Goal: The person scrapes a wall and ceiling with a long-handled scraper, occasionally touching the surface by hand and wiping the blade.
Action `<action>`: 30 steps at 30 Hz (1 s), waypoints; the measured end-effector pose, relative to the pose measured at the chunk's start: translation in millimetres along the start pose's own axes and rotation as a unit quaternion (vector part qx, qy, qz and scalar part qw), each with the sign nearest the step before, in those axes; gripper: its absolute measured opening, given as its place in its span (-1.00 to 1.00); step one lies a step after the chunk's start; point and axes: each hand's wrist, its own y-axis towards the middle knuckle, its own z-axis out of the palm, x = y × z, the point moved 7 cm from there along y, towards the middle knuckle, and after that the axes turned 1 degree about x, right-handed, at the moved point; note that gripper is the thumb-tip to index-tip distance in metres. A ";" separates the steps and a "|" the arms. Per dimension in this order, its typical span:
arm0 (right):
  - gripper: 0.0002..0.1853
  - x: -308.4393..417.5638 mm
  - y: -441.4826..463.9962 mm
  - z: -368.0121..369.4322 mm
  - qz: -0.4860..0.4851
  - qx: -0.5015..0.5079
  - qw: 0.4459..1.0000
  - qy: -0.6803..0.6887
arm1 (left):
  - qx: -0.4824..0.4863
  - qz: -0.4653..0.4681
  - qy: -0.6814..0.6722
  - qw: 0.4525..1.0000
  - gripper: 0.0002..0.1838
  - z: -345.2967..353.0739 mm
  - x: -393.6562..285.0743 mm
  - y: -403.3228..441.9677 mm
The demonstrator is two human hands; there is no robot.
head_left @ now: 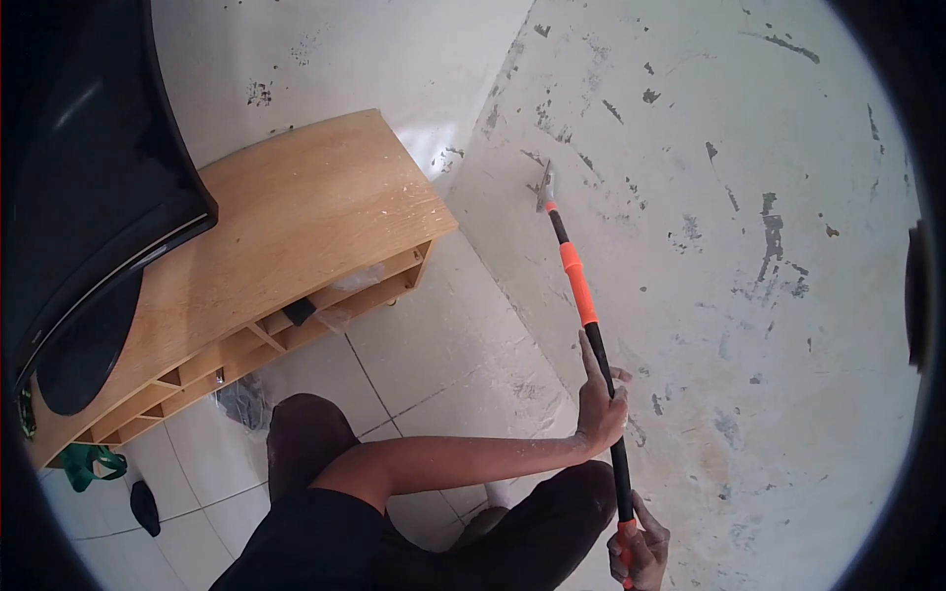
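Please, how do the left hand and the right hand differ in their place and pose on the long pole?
The left hand is higher on the pole, nearer to the scraper head; the right hand is lower.
The left hand is on a black section, while the right hand is at an orange one.
The left forearm is in full view; the right forearm cannot be seen.
Both hands are bare and on the same pole.

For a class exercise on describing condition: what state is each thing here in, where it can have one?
Scraper, blade raised to the wall
Left hand, around the handle, index finger extended
Right hand, gripping the handle lower down
Wall, scuffed and patchy
Cabinet, open-fronted, crumbs on top
Floor, dusty
Screen, dark
Knees, bent
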 end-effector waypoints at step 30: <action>-0.37 2.6 134.5 100.8 0.065 0.070 0.995 0.025 | -0.138 -0.013 0.015 0.990 0.08 -127.7 2.8 160.5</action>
